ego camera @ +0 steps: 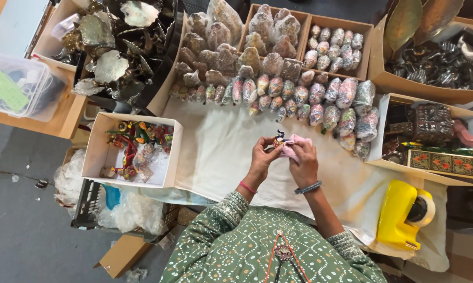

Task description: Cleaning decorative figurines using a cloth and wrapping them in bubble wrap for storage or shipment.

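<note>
In the head view, we see our two hands meeting over the middle of the cloth-covered surface [220, 157]. Our left hand [261, 157] is closed, fingertips pinching a small painted figurine [279, 140], dark on top with orange and red below. Our right hand [304, 163] is closed around a pink cloth [291, 147] pressed against the figurine's right side. Both are held in the air above the surface, not resting on it.

To the left stands a white cardboard box [97, 152] with more painted figurines lying inside. On the far side, rows of wrapped pieces [299, 99] lie along the cloth's edge, with further cartons behind them. At the near right sits a yellow tape dispenser [401, 215].

We judge the step in hand to be wiping or wrapping the figurine with the cloth. To do it well, we should keep the left pinch firm on the body rather than on thin projecting parts, turn the piece slowly, and let the cloth follow each painted face with light pressure. Staying low over the cloth would soften any slip.
</note>
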